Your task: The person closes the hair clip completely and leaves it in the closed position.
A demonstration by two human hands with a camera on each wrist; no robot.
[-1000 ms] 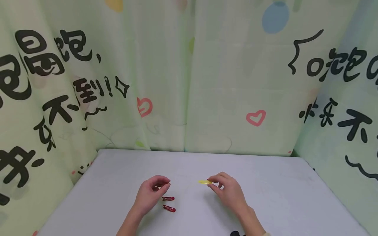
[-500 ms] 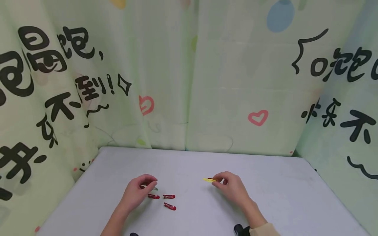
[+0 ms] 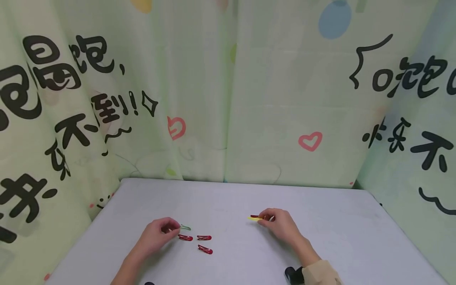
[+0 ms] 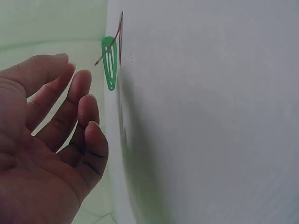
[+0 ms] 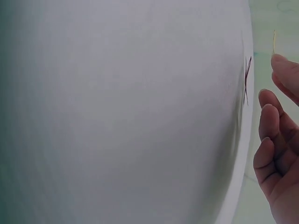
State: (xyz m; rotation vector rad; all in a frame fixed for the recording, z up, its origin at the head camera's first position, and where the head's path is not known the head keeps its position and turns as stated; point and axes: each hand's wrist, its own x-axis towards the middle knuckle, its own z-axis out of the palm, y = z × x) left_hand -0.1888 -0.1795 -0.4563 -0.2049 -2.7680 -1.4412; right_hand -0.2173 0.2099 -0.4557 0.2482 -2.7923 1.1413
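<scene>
My left hand (image 3: 158, 233) is at the left of the table, fingers loosely bent. In the left wrist view a gap separates its fingertips from a green snap hair clip (image 4: 110, 63), which overlaps a red clip (image 4: 120, 39) seen edge-on. In the head view the green clip (image 3: 185, 227) lies beside those fingertips, behind several red snap hair clips (image 3: 204, 238). My right hand (image 3: 281, 225) pinches a yellow snap hair clip (image 3: 253, 218) between thumb and index finger. Just behind it shows a dark red clip (image 3: 254, 216), appearing as a thin shape (image 5: 246, 79) in the right wrist view.
A white-covered table (image 3: 231, 202) spans the view. Patterned curtains (image 3: 263, 91) hang behind it and at both sides. A black wrist device (image 3: 293, 275) sits by the right sleeve (image 3: 320, 273).
My left hand has drawn left and toward me, uncovering one red clip and the green clip. My right hand has shifted slightly right, still with the yellow clip; a dark red clip now shows behind it.
</scene>
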